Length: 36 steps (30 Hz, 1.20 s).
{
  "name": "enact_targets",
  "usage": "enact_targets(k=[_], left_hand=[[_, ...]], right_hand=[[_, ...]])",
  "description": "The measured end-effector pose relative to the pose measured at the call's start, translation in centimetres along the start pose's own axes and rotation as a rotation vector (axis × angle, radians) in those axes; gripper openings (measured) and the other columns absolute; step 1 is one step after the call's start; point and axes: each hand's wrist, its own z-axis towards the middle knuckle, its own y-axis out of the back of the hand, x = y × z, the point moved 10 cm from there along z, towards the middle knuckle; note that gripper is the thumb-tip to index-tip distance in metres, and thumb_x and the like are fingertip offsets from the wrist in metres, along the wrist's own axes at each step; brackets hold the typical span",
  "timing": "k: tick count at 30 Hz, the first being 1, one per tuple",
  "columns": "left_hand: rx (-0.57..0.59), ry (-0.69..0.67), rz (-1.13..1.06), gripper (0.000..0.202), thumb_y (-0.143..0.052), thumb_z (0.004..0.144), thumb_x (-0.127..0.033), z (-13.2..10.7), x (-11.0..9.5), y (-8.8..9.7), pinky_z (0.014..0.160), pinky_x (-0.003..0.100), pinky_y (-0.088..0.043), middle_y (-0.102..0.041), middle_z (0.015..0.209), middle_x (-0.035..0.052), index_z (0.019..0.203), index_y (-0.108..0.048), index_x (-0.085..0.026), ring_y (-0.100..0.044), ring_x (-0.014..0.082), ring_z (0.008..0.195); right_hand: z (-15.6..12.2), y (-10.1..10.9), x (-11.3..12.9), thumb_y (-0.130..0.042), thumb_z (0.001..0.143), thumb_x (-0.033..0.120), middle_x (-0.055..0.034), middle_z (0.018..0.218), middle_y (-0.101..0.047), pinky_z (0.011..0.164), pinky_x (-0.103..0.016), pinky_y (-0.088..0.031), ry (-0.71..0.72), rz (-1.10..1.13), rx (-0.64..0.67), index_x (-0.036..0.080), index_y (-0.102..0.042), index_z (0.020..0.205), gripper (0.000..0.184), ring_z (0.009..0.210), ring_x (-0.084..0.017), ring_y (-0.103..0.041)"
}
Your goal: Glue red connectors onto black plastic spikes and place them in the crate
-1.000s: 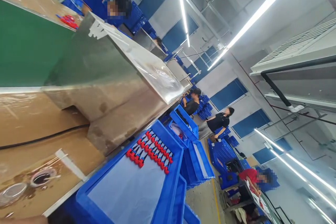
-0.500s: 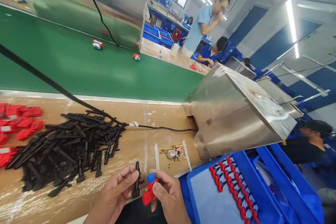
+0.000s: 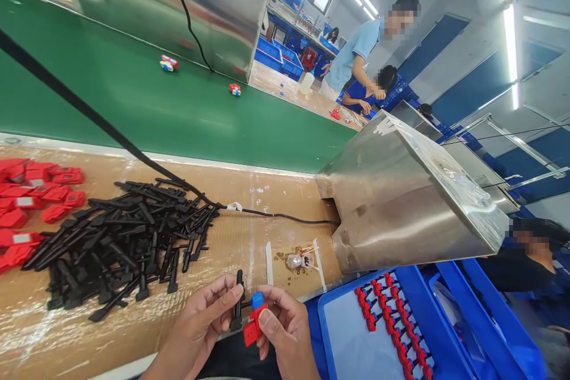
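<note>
My left hand (image 3: pixel 202 326) pinches a black plastic stick (image 3: pixel 238 303) upright at the near edge of the bench. Beside it, my right hand (image 3: pixel 285 335) holds a red piece with a blue cap (image 3: pixel 253 317), touching the stick's lower end. A big pile of black sticks (image 3: pixel 129 237) lies on the bench to the left of my hands. Farther left is a heap of red pieces (image 3: pixel 31 202). A blue tray (image 3: pixel 329 332) at the lower right holds rows of assembled red-and-black parts (image 3: pixel 392 320).
A green conveyor belt (image 3: pixel 133 101) runs behind the bench with two small toys on it. A steel hood (image 3: pixel 401 196) spans the belt at right. A black cable (image 3: pixel 89 124) crosses the bench. A small glue dish (image 3: pixel 296 260) sits nearby. Other people work beyond.
One second ago the view pointed up and to the right across the hall, with no hands in it. It has swung down to the bench; since half a second ago the hands barely moved.
</note>
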Motion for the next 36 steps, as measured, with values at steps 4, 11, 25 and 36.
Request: enact_targets(k=[4, 11, 25, 36], left_hand=[[0.007, -0.035, 0.052, 0.052, -0.100, 0.056, -0.057, 0.1, -0.4, 0.0, 0.048, 0.018, -0.034, -0.051, 0.062, -0.0063, 0.068, -0.069, -0.017, -0.040, 0.0088, 0.053], [-0.035, -0.231, 0.283, 0.059, -0.086, 0.063, -0.075, -0.8, -2.9, -0.3, 0.052, 0.023, -0.034, -0.051, 0.059, -0.0077, 0.065, -0.066, -0.020, -0.044, 0.0099, 0.050], [-0.097, -0.374, 0.298, 0.054, -0.080, 0.072, -0.074, -2.3, -3.8, 0.2, 0.048, 0.021, -0.034, -0.051, 0.060, -0.0083, 0.074, -0.070, -0.021, -0.042, 0.0074, 0.045], [-0.130, -0.428, 0.329, 0.053, -0.079, 0.073, -0.075, -3.3, -4.0, 0.3, 0.043, 0.018, -0.032, -0.052, 0.059, -0.0077, 0.074, -0.070, -0.022, -0.042, 0.0073, 0.044]], right_hand=[[-0.1, 0.0, 1.0, -0.076, 0.084, 0.068, -0.0001, 0.076, -0.055, 0.037, -0.014, -0.040, 0.025, -0.108, 0.003, 0.017, -0.080, 0.117, 0.061, 0.048, -0.005, -0.048], [-0.8, -0.6, 1.9, -0.069, 0.094, 0.056, 0.0025, 0.080, -0.045, 0.037, -0.012, -0.041, 0.178, -0.235, -0.036, 0.025, -0.083, 0.114, 0.039, 0.048, -0.004, -0.046], [-3.6, -2.0, 2.7, -0.057, 0.103, 0.052, -0.0024, 0.092, -0.053, 0.036, -0.015, -0.051, 0.472, -0.537, -0.227, 0.030, -0.069, 0.140, 0.044, 0.050, -0.007, -0.053], [-3.6, -2.1, 0.6, -0.057, 0.103, 0.053, -0.0041, 0.091, -0.057, 0.039, -0.019, -0.058, 0.370, -0.459, -0.187, 0.024, -0.070, 0.140, 0.049, 0.051, -0.009, -0.056]])
